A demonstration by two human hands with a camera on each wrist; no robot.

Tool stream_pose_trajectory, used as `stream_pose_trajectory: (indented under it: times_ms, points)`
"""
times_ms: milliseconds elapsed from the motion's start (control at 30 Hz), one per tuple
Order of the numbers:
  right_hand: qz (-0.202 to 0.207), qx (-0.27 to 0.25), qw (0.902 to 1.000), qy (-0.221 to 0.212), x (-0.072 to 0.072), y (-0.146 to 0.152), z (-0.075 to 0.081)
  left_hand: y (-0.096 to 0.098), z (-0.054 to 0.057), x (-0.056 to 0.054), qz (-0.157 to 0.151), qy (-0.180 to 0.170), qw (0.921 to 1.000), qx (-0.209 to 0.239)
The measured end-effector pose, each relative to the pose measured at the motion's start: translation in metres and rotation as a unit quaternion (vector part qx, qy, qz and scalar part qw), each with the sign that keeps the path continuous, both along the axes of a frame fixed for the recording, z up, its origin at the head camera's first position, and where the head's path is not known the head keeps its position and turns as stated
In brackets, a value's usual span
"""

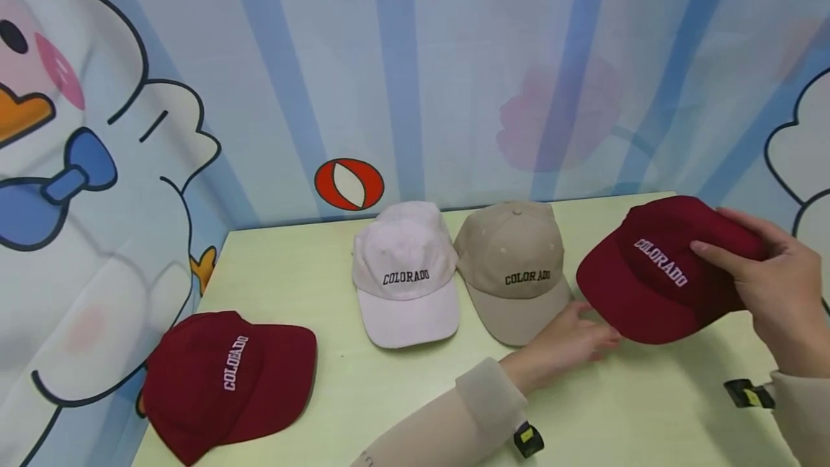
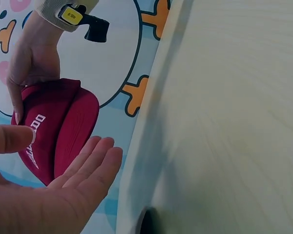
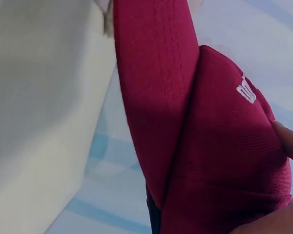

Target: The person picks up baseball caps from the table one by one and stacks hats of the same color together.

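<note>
My right hand [image 1: 784,287] pinches a dark red baseball cap [image 1: 674,301] by the crown, thumb on the front near the white COLORADO lettering. The cap hangs tilted above the right side of the table, its shadow below it. In the right wrist view the brim and crown of this red cap [image 3: 229,146] fill the middle. My left hand [image 1: 567,344] reaches toward the brim, fingertips right by its lower edge. From the left wrist view, the left hand [image 2: 63,195] has its fingers extended and thumb apart, with nothing gripped.
A white cap [image 1: 407,316] and a beige cap [image 1: 519,254] lie side by side at the back of the pale table [image 1: 292,265]. Another dark red cap [image 1: 201,373] lies at the left edge, brim to the right. A cartoon-printed cloth [image 1: 441,78] hangs behind.
</note>
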State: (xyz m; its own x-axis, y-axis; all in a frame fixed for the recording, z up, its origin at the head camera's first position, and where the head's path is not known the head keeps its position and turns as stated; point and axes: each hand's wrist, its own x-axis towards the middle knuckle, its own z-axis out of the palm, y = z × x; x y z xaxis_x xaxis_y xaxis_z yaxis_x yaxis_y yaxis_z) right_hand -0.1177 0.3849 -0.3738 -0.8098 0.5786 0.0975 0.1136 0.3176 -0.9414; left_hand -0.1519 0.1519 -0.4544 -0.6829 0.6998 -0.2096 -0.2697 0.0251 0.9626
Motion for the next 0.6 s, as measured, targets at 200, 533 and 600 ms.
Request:
stream_pose_trajectory:
  times_ms: [200, 533, 600]
  points:
    - [0.016, 0.018, 0.9997, 0.010, 0.002, -0.019, 0.013, -0.030, 0.007, -0.002, 0.008, 0.058, 0.9972, -0.046]
    - [0.098, -0.013, 0.9929, 0.065, 0.008, -0.048, 0.022, -0.090, 0.027, -0.015, 0.096, 0.210, 0.9688, -0.091]
    - [0.122, -0.039, 0.9889, 0.075, 0.008, -0.054, 0.022, -0.101, 0.031, -0.018, 0.112, 0.220, 0.9650, -0.087]
